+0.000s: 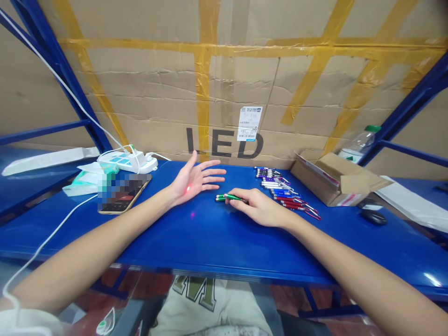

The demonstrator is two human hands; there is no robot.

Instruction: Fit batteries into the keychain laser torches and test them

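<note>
My right hand (257,205) is closed around a green laser pointer (224,198), its metal tip pointing left toward my other hand. Opposite it, my left hand (196,181) is held up with the palm showing and the fingers spread, holding nothing. A bright red light spot glows on the heel of that palm, and a fainter red glow shows on the blue table (196,247) below. Beyond my right hand lie several small pen-like lights with carabiner clips, grouped by colour: dark and purple ones, silver ones (275,185), blue ones (283,192) and red ones (294,204).
An open cardboard box (332,179) and a black mouse (374,216) are at the right, with a plastic bottle (360,140) behind. At left are a phone (122,198), a tissue pack (86,182), a white power strip (129,161) and cables. Taped cardboard (157,93) closes off the back.
</note>
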